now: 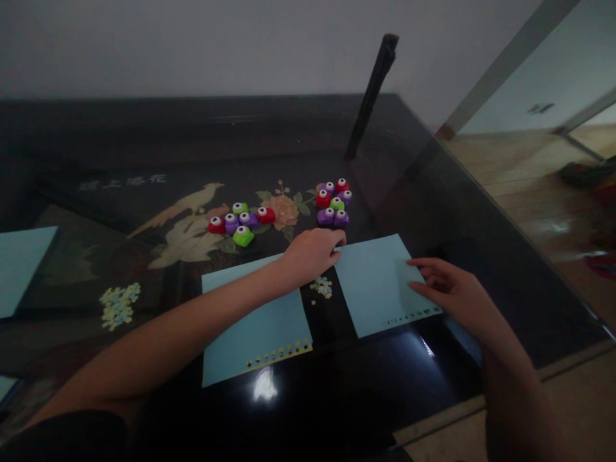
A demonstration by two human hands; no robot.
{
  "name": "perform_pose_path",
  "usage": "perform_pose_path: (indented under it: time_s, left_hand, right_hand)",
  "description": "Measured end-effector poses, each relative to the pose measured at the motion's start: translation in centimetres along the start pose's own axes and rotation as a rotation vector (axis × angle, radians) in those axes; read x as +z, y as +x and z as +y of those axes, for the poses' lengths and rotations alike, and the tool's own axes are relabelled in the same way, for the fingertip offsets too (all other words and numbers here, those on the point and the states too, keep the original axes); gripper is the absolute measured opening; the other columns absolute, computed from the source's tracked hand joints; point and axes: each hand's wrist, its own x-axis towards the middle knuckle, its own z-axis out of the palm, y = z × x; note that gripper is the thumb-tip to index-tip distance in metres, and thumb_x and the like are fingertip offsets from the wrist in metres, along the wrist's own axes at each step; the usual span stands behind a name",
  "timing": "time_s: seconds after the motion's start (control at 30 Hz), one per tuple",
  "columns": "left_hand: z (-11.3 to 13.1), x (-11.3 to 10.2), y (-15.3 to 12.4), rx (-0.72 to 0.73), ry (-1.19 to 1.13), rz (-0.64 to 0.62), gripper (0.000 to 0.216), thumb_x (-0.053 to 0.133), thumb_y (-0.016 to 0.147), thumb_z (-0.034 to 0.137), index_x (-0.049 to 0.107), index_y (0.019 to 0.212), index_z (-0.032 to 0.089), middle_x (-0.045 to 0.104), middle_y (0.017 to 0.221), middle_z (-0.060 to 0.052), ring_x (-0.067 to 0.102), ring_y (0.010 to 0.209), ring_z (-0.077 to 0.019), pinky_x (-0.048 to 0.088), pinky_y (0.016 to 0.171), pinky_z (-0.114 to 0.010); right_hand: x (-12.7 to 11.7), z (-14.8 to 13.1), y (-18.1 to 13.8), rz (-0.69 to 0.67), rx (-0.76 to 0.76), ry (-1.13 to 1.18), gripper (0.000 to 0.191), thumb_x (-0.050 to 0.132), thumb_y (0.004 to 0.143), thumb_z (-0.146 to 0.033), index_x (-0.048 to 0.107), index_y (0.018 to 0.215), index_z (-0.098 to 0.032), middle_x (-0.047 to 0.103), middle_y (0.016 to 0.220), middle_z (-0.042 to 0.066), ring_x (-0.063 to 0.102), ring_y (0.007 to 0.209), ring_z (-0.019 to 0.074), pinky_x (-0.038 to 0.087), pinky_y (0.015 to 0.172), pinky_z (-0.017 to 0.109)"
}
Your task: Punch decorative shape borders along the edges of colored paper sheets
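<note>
Two light blue paper sheets lie on a dark glass table. The right sheet (380, 282) has a row of punched holes along its near edge. My left hand (312, 253) reaches across and pinches that sheet's far left corner. My right hand (450, 292) rests flat on its right edge, fingers spread. The left sheet (255, 327) lies under my left forearm, also with a punched row near its front edge. A small pile of punched paper bits (321, 287) sits between the two sheets.
Two clusters of small coloured craft punches stand behind the sheets, a left group (240, 221) and a right group (334, 202). More paper bits (119, 305) lie at the left. Another blue sheet (22, 266) is at far left. A dark slanted post (373, 96) rises behind.
</note>
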Motion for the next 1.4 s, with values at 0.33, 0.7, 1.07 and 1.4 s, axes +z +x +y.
perform_pose_path:
  time_s: [0.33, 0.7, 1.07, 1.4]
  left_hand:
    - [0.6, -0.1, -0.5, 0.001, 0.192, 0.033, 0.018, 0.056, 0.087, 0.023, 0.062, 0.104, 0.019, 0.065, 0.101, -0.006, 0.063, 0.084, -0.0202, 0.044, 0.061, -0.027]
    - [1.3, -3.8, -2.5, 0.108, 0.214, 0.154, 0.025, 0.048, 0.094, 0.026, 0.057, 0.116, 0.017, 0.065, 0.111, -0.007, 0.063, 0.092, -0.0210, 0.045, 0.070, -0.029]
    - [-5.0, -7.6, -14.6, -0.188, 0.115, 0.123, 0.021, 0.049, 0.087, 0.022, 0.065, 0.101, 0.017, 0.067, 0.093, -0.005, 0.062, 0.084, -0.0185, 0.047, 0.076, -0.030]
    - [-7.4, -4.8, -17.8, -0.286, 0.343, 0.081, 0.062, 0.057, 0.086, 0.050, 0.049, 0.134, 0.012, 0.054, 0.125, -0.015, 0.052, 0.114, -0.0309, 0.043, 0.099, -0.043]
  right_hand:
    - [0.4, 0.2, -0.2, 0.060, -0.114, -0.222, 0.039, 0.065, 0.074, -0.041, 0.069, 0.106, -0.020, 0.054, 0.082, 0.004, 0.054, 0.064, 0.0184, 0.047, 0.059, 0.035]
    - [0.1, -3.2, -1.1, 0.194, -0.253, -0.318, 0.029, 0.063, 0.079, -0.037, 0.069, 0.104, -0.026, 0.059, 0.094, 0.008, 0.059, 0.075, 0.0228, 0.051, 0.066, 0.039]
    - [6.5, -13.1, 1.9, -0.219, -0.738, -0.439, 0.027, 0.050, 0.091, -0.035, 0.069, 0.104, -0.020, 0.068, 0.103, 0.009, 0.064, 0.084, 0.0215, 0.052, 0.075, 0.037]
    - [14.2, -14.7, 4.3, -0.224, -0.857, -0.897, 0.056, 0.062, 0.086, -0.040, 0.054, 0.132, -0.008, 0.059, 0.123, 0.018, 0.056, 0.109, 0.0338, 0.054, 0.083, 0.044]
